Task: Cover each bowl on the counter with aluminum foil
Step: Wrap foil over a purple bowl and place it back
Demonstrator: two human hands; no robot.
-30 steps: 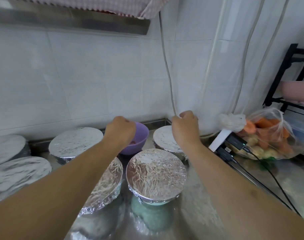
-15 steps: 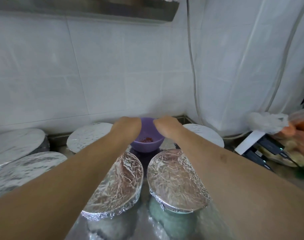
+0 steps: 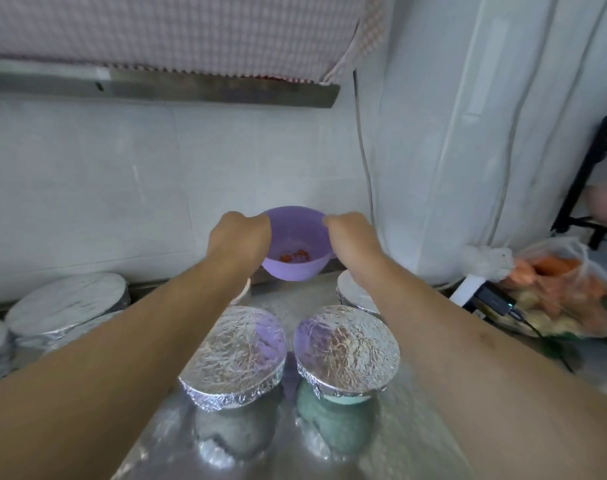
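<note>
A purple bowl (image 3: 295, 244) with a few red bits inside hangs in the air near the back wall. My left hand (image 3: 239, 237) grips its left rim and my right hand (image 3: 350, 237) grips its right rim. Below it, two foil-covered bowls (image 3: 234, 355) (image 3: 347, 348) stand side by side on the steel counter (image 3: 416, 438). Another foil-covered bowl (image 3: 355, 294) sits behind my right forearm. More foil-covered bowls (image 3: 66, 303) stand at the left, one partly hidden by my left arm.
A plastic bag of carrots and other vegetables (image 3: 558, 292) lies at the right, beside a black charger with a cable (image 3: 496, 301). A white cord (image 3: 362, 150) runs down the tiled wall. A metal shelf (image 3: 191, 90) with a checked cloth hangs above.
My right hand left the cord by the wall and joined the left on the purple bowl. Both hands have lifted the bowl off the counter.
</note>
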